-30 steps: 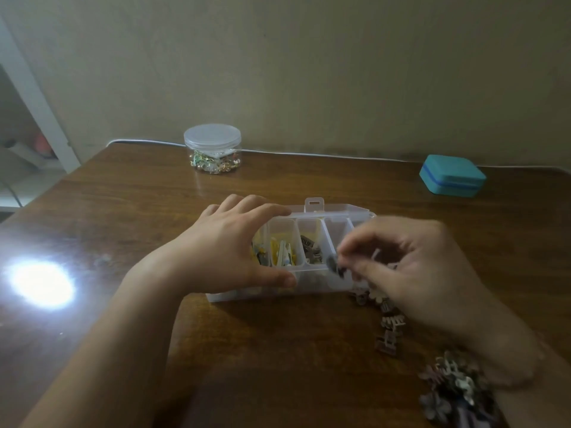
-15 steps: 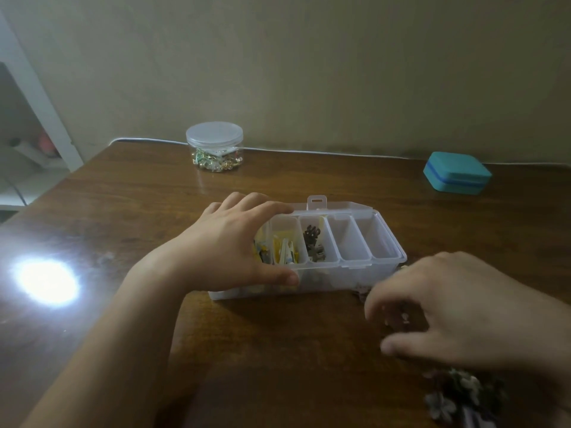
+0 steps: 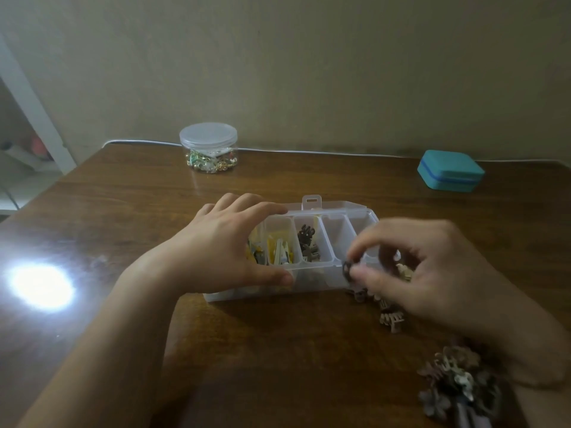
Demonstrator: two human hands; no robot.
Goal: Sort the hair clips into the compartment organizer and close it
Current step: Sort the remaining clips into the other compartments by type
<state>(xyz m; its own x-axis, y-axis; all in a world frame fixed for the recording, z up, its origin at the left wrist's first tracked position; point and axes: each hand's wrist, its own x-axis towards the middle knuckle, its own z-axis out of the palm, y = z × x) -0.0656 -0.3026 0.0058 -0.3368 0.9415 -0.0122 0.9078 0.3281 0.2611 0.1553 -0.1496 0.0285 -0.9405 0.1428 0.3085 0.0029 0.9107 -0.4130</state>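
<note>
A small dark hair clip (image 3: 347,269) sits pinched between thumb and forefinger of the right hand (image 3: 432,273), just at the front rim of the clear organizer (image 3: 309,285); it looks light, hard and springy, best nipped across its body; the left hand (image 3: 222,245) grips the box's left end, steadying it; more clips (image 3: 391,319) lie loose on the table (image 3: 278,350) beside it

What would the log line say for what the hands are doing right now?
left hand: grips organizer | right hand: pinches dark hair clip at organizer's front edge | lid: open | loose clips: on table
</note>
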